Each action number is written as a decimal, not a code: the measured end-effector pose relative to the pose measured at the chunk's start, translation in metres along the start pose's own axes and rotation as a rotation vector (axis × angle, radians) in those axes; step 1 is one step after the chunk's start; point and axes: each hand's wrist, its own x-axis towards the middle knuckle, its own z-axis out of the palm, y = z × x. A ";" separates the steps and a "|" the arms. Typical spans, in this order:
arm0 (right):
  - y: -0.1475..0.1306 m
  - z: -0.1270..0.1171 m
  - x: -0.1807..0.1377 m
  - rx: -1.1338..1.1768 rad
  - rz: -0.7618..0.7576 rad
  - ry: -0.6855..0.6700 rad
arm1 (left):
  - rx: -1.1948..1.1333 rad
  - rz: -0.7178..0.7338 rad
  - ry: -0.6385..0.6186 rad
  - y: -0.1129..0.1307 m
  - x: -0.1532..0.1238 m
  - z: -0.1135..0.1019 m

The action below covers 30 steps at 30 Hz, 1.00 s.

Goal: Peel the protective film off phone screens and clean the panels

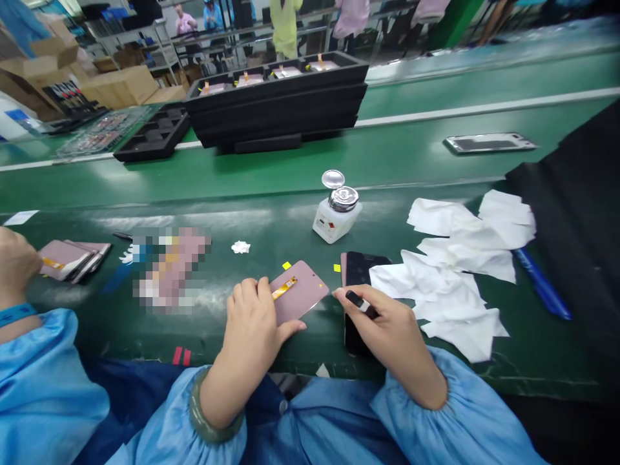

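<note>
While the left hand (252,323) pinches the near edge of a pink panel (303,294) flat on the green bench (271,226), the right hand (392,336), at its 3 o'clock, is closed around a small black tool (361,303). White wipes (460,271) lie at 2 o'clock; a solvent dispenser (336,216) stands at 12, with a dark phone (358,268) between.

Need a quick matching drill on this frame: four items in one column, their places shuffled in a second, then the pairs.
Items
1. pink panel
2. dispenser bottle
3. white wipes
4. black trays

Places
A. stacked at the far side of the belt
B. spread right of the right hand
C. under the left hand fingers
D. upright at mid-table, lid flipped open

Pairs: 1-C, 2-D, 3-B, 4-A
</note>
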 end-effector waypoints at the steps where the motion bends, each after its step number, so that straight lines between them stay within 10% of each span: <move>1: 0.002 -0.001 0.001 -0.003 0.028 -0.005 | 0.002 -0.013 0.001 -0.001 0.001 0.000; 16: 0.004 0.001 0.010 0.055 0.214 0.091 | -0.289 -0.115 0.025 -0.007 -0.007 0.011; 23: -0.024 0.014 0.002 0.290 0.073 -0.088 | -0.717 -0.256 -0.021 -0.002 -0.032 0.003; 30: -0.062 0.018 -0.005 0.232 -0.210 -0.026 | -0.637 -0.015 0.383 0.009 -0.046 0.014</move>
